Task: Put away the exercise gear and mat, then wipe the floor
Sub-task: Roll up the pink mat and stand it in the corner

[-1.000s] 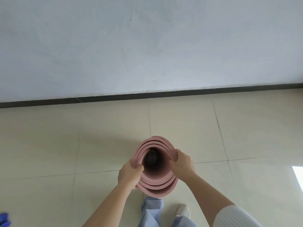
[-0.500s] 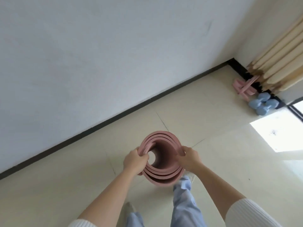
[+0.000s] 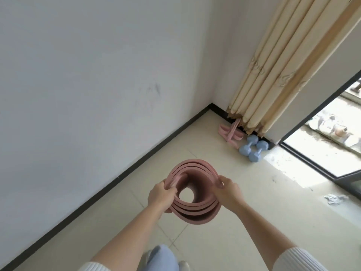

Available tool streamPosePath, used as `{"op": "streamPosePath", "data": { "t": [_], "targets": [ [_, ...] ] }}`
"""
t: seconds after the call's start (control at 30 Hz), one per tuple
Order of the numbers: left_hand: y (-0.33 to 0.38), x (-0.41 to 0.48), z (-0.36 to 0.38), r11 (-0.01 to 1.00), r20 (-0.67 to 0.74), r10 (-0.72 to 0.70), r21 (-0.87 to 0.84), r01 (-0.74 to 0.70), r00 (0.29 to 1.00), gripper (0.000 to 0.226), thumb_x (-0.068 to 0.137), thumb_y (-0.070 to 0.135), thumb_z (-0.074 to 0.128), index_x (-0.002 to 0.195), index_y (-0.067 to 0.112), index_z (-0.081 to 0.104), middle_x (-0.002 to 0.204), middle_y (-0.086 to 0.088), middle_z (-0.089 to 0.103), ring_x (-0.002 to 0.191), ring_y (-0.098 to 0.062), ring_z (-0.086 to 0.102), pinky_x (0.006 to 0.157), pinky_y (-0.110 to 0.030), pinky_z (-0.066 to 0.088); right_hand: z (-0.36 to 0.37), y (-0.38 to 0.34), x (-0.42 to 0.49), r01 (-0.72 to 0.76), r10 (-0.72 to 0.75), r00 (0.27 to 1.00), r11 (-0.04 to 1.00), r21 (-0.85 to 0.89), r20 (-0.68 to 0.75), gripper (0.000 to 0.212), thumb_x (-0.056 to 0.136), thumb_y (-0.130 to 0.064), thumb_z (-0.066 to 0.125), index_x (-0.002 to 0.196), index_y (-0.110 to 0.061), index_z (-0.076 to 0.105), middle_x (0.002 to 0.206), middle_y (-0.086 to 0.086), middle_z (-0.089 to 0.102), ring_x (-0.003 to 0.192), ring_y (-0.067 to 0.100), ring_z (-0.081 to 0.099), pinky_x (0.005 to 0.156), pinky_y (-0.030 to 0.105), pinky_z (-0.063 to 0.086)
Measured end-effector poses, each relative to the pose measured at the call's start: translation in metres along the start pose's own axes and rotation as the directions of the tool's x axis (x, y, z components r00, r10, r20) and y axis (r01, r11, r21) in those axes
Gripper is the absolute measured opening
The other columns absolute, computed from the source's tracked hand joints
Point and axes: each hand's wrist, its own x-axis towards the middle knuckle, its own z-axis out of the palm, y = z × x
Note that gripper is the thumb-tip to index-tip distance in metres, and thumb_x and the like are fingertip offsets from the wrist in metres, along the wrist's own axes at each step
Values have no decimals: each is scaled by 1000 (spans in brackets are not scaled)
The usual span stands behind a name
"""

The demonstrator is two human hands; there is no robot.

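Loosely rolled pink foam mat (image 3: pixel 195 208) gripped by left hand (image 3: pixel 159 194), right hand (image 3: pixel 229 192); slack coils could unroll if grip eases.

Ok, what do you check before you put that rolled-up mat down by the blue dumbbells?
1. Grips of left hand and right hand on the mat rim: ok.
2. Roll wound tight: not ok, layers gape.
3. Bare floor towards the corner: ok.
4. Room beside dumbbells and pink pull band: ok.
5. Path free of the crumpled rag, off right: ok.
6. Mat's lower end clear of the floor: cannot tell.
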Motion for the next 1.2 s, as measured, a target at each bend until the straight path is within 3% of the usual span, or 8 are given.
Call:
{"op": "streamPosePath", "data": {
  "t": [0.1, 0.23, 0.37, 0.6, 0.8, 0.9, 1.07, 1.2],
  "targets": [
    [55, 46, 22, 999, -5, 43, 21, -43, 999, 22, 84, 26, 56, 105, 23, 60, 88, -1, 66, 76, -22, 65, 52, -29, 58, -40, -7, 57, 2, -1, 999, 1000, 26, -32, 15, 84, -17, 49, 92, -9, 60, 70, 2, 58, 59, 19, 49, 50, 26, 35],
    [126, 126, 47, 995, 18, 77, 69, -78, 997, 26, 78, 36, 55, 100, 25, 63, 86, 0, 69, 79, -24, 67, 70, -40, 60, -84, -16, 154, -7, 6, 998, 1000, -28, -57, 10, 82, -22, 52, 87, -17, 60, 80, 5, 65, 76, 28, 60, 61, 32, 45],
    [208, 212, 68, 997, 83, 53, 47, -57, 995, 27, 81, 27, 55, 107, 23, 61, 90, -4, 67, 75, -25, 67, 50, -33, 59, -124, -36, 255, -63, 61, 994, 998, -27, -90, 7, 83, -25, 51, 76, -24, 53, 76, -1, 58, 76, 26, 58, 57, 29, 40],
    [344, 328, 98, 982, 90, 105, 148, -117, 990, 40, 91, 28, 55, 129, 20, 51, 104, -2, 62, 71, -15, 59, 44, -24, 51, -196, -73, 395, -59, 61, 990, 998, 19, -129, 22, 90, -31, 47, 107, -26, 60, 91, -2, 65, 78, 16, 62, 59, 26, 45],
    [445, 421, 129, 990, 89, 92, 100, -101, 992, 43, 82, 31, 55, 124, 24, 55, 103, -5, 66, 77, -24, 66, 45, -29, 56, -259, -97, 513, -54, 65, 985, 996, 76, -157, 11, 89, -29, 49, 96, -30, 58, 77, -10, 62, 66, 6, 58, 51, 19, 40],
    [490, 471, 154, 986, 60, 112, 119, -118, 992, 34, 83, 31, 54, 116, 27, 57, 97, -3, 66, 75, -23, 66, 48, -33, 58, -281, -98, 585, -86, 103, 981, 991, 104, -166, 21, 82, -36, 47, 99, -35, 59, 78, -11, 66, 74, 14, 63, 65, 31, 53],
    [546, 556, 200, 982, 23, 101, 157, -104, 995, 26, 83, 37, 50, 108, 37, 56, 95, 3, 68, 80, -21, 66, 65, -39, 61, -311, -91, 701, -95, 103, 991, 991, 90, -90, 16, 86, -36, 47, 96, -32, 59, 75, -11, 64, 67, 10, 59, 51, 23, 41],
    [571, 621, 231, 972, 9, 94, 214, -94, 996, 26, 80, 42, 47, 103, 37, 57, 91, 6, 68, 85, -24, 65, 76, -44, 59, -325, -86, 769, -39, 40, 998, 999, 15, -41, 5, 93, -38, 45, 92, -36, 49, 75, -17, 57, 73, 8, 56, 61, 22, 42]
  ]
}}
